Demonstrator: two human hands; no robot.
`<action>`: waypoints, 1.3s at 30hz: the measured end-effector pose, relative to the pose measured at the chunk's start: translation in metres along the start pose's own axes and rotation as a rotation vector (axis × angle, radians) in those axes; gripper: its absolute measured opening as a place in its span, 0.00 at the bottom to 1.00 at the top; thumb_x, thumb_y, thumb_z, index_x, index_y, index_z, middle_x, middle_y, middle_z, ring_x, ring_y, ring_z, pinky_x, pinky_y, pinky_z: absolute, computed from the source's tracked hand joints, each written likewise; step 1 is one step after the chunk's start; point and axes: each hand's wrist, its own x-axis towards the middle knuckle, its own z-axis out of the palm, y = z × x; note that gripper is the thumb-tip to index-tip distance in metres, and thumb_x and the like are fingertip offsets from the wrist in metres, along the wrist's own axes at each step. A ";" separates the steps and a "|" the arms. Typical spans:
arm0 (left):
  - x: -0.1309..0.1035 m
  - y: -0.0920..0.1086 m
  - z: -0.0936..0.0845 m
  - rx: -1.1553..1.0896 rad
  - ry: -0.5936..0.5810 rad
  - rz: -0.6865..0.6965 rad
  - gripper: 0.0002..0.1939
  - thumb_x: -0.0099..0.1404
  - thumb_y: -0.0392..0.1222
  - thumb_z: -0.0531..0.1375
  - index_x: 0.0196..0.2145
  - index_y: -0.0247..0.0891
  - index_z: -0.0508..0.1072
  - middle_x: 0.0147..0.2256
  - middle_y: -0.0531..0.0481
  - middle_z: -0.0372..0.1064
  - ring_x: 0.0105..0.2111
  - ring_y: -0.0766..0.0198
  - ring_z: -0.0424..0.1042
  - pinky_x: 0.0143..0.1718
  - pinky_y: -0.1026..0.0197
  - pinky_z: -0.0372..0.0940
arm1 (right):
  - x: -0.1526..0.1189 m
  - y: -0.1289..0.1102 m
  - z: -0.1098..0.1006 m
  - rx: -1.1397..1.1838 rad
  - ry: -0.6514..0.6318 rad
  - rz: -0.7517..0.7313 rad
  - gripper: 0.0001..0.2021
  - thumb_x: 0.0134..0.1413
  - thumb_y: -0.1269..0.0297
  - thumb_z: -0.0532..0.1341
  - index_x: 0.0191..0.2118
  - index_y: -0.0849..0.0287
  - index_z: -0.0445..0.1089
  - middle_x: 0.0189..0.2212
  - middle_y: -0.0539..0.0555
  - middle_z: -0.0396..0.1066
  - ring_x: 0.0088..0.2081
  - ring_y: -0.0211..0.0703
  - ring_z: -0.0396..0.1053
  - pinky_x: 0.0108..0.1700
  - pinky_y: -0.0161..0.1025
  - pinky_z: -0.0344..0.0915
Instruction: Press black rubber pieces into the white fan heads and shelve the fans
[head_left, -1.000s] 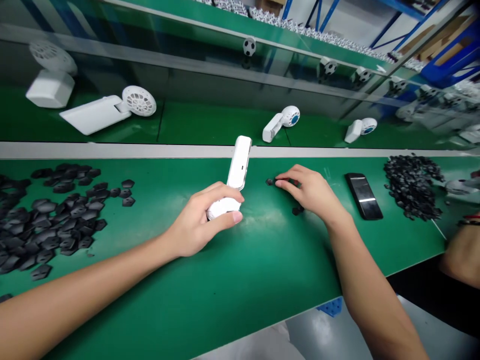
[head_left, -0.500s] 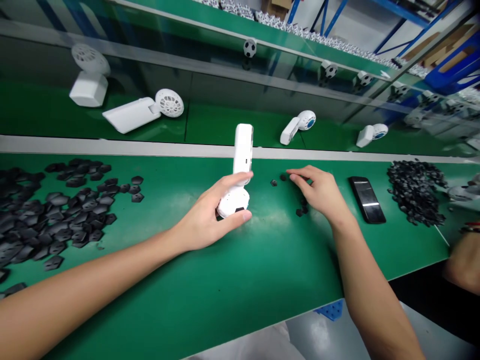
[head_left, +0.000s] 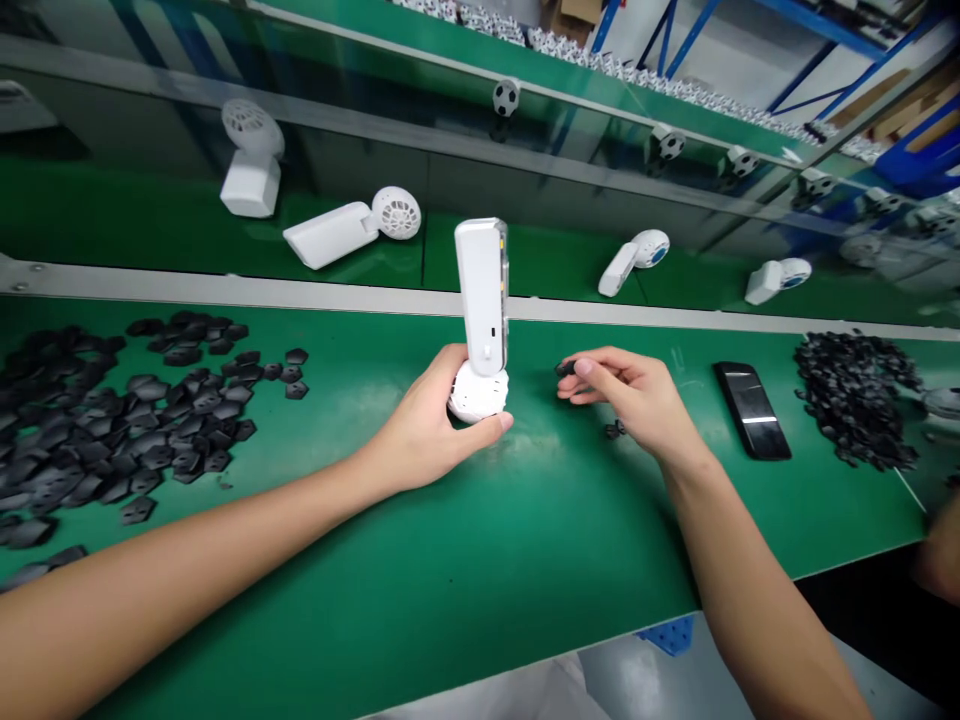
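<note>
My left hand is closed round the round head of a white handheld fan, whose long handle points up and away from me. A small slot and a clear strip show along the handle's right side. To the right, my right hand pinches a small black plastic piece between thumb and fingertips, just above the green table. Beneath that hand lie a few more small black pieces, partly hidden by it.
Black five-sided pieces are heaped at the left. A black phone and a pile of small black parts lie at the right. Behind a pale rail are several white fans. Another person's arm shows at the right edge.
My right hand has picked a small black piece up from the table. My left hand has tilted the fan so that more of its handle's side shows. The view has shifted slightly left.
</note>
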 end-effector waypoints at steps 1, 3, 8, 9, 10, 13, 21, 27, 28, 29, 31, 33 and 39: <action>0.000 0.001 0.000 -0.002 0.003 0.001 0.29 0.66 0.47 0.68 0.61 0.40 0.65 0.54 0.44 0.70 0.50 0.54 0.71 0.51 0.53 0.66 | -0.004 -0.004 0.004 0.024 -0.020 0.006 0.17 0.62 0.50 0.71 0.47 0.59 0.81 0.37 0.57 0.81 0.38 0.45 0.81 0.43 0.39 0.80; 0.000 0.002 0.001 -0.017 0.003 -0.001 0.28 0.66 0.46 0.68 0.60 0.40 0.66 0.54 0.45 0.70 0.50 0.54 0.72 0.50 0.55 0.67 | -0.010 -0.010 0.011 0.058 -0.054 0.009 0.15 0.59 0.53 0.73 0.47 0.57 0.83 0.35 0.56 0.82 0.37 0.43 0.81 0.43 0.38 0.80; -0.005 0.000 0.002 -0.130 0.009 0.081 0.29 0.63 0.42 0.70 0.59 0.40 0.67 0.55 0.44 0.71 0.51 0.53 0.73 0.48 0.57 0.68 | -0.019 -0.016 0.023 0.118 -0.090 0.095 0.13 0.57 0.55 0.75 0.42 0.58 0.84 0.33 0.56 0.82 0.34 0.42 0.82 0.39 0.34 0.80; -0.006 -0.001 0.002 -0.162 0.005 0.125 0.30 0.62 0.40 0.71 0.59 0.40 0.67 0.56 0.44 0.71 0.52 0.53 0.73 0.49 0.57 0.69 | -0.020 -0.016 0.025 0.132 -0.092 0.119 0.13 0.56 0.54 0.75 0.40 0.59 0.84 0.31 0.57 0.81 0.33 0.43 0.82 0.38 0.33 0.80; -0.007 -0.001 0.002 -0.190 -0.007 0.171 0.32 0.61 0.38 0.71 0.60 0.40 0.67 0.56 0.44 0.71 0.54 0.53 0.73 0.52 0.56 0.68 | -0.020 -0.016 0.027 0.147 -0.097 0.137 0.13 0.55 0.54 0.76 0.38 0.59 0.84 0.30 0.57 0.81 0.33 0.42 0.81 0.36 0.32 0.80; -0.007 -0.001 0.001 -0.226 -0.060 0.265 0.35 0.59 0.34 0.71 0.62 0.38 0.67 0.58 0.43 0.70 0.57 0.54 0.72 0.58 0.57 0.66 | -0.021 -0.015 0.032 0.182 -0.145 0.155 0.13 0.55 0.54 0.76 0.36 0.60 0.82 0.29 0.56 0.80 0.31 0.41 0.81 0.35 0.30 0.79; -0.008 0.000 -0.001 -0.266 -0.161 0.266 0.37 0.56 0.32 0.72 0.62 0.37 0.68 0.58 0.43 0.70 0.59 0.54 0.71 0.62 0.57 0.65 | -0.019 -0.007 0.032 0.220 -0.219 0.161 0.12 0.58 0.54 0.74 0.38 0.60 0.82 0.30 0.54 0.80 0.33 0.38 0.81 0.39 0.30 0.79; -0.010 0.002 0.001 -0.503 -0.238 0.093 0.30 0.63 0.37 0.70 0.60 0.39 0.67 0.55 0.41 0.69 0.52 0.54 0.74 0.50 0.56 0.71 | -0.021 -0.008 0.034 0.159 -0.245 0.129 0.11 0.60 0.56 0.73 0.39 0.60 0.80 0.33 0.53 0.80 0.36 0.37 0.80 0.41 0.30 0.78; -0.009 0.002 0.001 -0.520 -0.239 0.074 0.30 0.64 0.38 0.70 0.60 0.39 0.66 0.55 0.41 0.69 0.51 0.54 0.74 0.48 0.56 0.71 | -0.021 -0.009 0.035 0.140 -0.251 0.117 0.11 0.61 0.56 0.72 0.39 0.60 0.79 0.33 0.53 0.80 0.36 0.37 0.80 0.41 0.30 0.77; -0.009 0.001 0.001 -0.523 -0.236 0.062 0.30 0.65 0.39 0.70 0.61 0.40 0.65 0.54 0.41 0.69 0.51 0.54 0.74 0.47 0.56 0.71 | -0.022 -0.010 0.035 0.121 -0.256 0.100 0.12 0.62 0.55 0.71 0.39 0.60 0.78 0.33 0.53 0.80 0.36 0.37 0.79 0.41 0.30 0.77; -0.007 0.000 0.002 -0.479 -0.217 0.037 0.31 0.65 0.40 0.70 0.62 0.41 0.64 0.54 0.41 0.70 0.52 0.53 0.74 0.47 0.56 0.71 | -0.023 -0.012 0.035 0.092 -0.258 0.058 0.12 0.65 0.55 0.69 0.40 0.59 0.77 0.33 0.51 0.78 0.35 0.35 0.77 0.40 0.29 0.76; -0.006 0.000 0.003 -0.365 -0.179 0.018 0.31 0.64 0.40 0.70 0.61 0.41 0.64 0.53 0.43 0.70 0.49 0.54 0.74 0.45 0.58 0.70 | -0.025 -0.014 0.035 0.090 -0.262 0.020 0.11 0.69 0.54 0.66 0.41 0.58 0.75 0.32 0.50 0.75 0.34 0.34 0.75 0.39 0.29 0.75; -0.007 0.009 0.010 -0.023 -0.122 0.043 0.27 0.61 0.35 0.68 0.57 0.41 0.67 0.49 0.50 0.71 0.44 0.61 0.73 0.44 0.61 0.67 | -0.035 -0.019 0.040 0.157 -0.336 0.028 0.08 0.67 0.59 0.67 0.40 0.59 0.75 0.34 0.51 0.76 0.35 0.36 0.76 0.40 0.32 0.76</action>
